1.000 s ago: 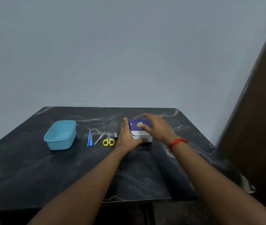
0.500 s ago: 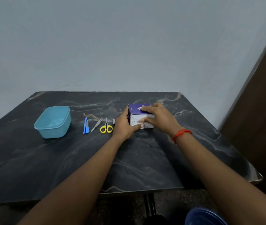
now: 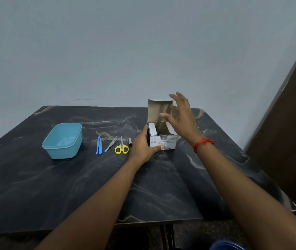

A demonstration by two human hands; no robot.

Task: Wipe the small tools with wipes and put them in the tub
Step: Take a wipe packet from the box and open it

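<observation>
A box of alcohol swabs [image 3: 163, 142] stands on the dark marble table [image 3: 89, 186] with its lid flap upright. My left hand [image 3: 143, 144] grips the box's left side and front corner. My right hand [image 3: 181, 116] hovers above the open box with fingers spread, holding nothing. Left of the box lie small tools in a row: a nail clipper [image 3: 130, 141], yellow-handled scissors [image 3: 121, 147], tweezers [image 3: 110, 146] and two blue tools [image 3: 99, 145]. A light blue tub [image 3: 62, 140] sits further left, with nothing in it.
A grey wall rises behind the table. A dark brown panel [image 3: 291, 123] stands at the right. A blue round object [image 3: 226, 245] shows below the table's front edge. Bare tabletop lies in front of the tools.
The box's lid was closed under my right hand; it now stands open and my right hand has lifted above it. My left hand keeps hold of the box.
</observation>
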